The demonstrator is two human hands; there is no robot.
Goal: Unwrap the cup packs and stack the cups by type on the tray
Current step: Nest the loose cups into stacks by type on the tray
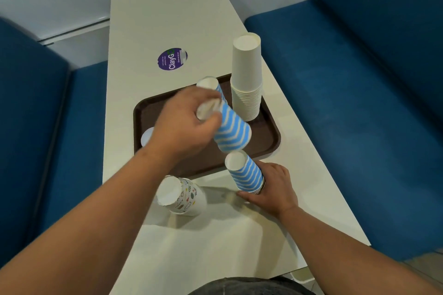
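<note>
My left hand grips a blue-and-white striped cup by its base and holds it tilted above the brown tray. Behind my hand a stack of striped cups stands upside down on the tray. A tall stack of plain white cups stands upside down at the tray's far right corner. My right hand curls round the lower part of another upside-down striped stack on the table just in front of the tray. An upside-down stack of white cups with small cartoon prints stands on the table near my left forearm.
A white cup base shows at the tray's left side, partly hidden by my left wrist. A purple round sticker lies on the white table beyond the tray. Blue padded benches flank the table on both sides.
</note>
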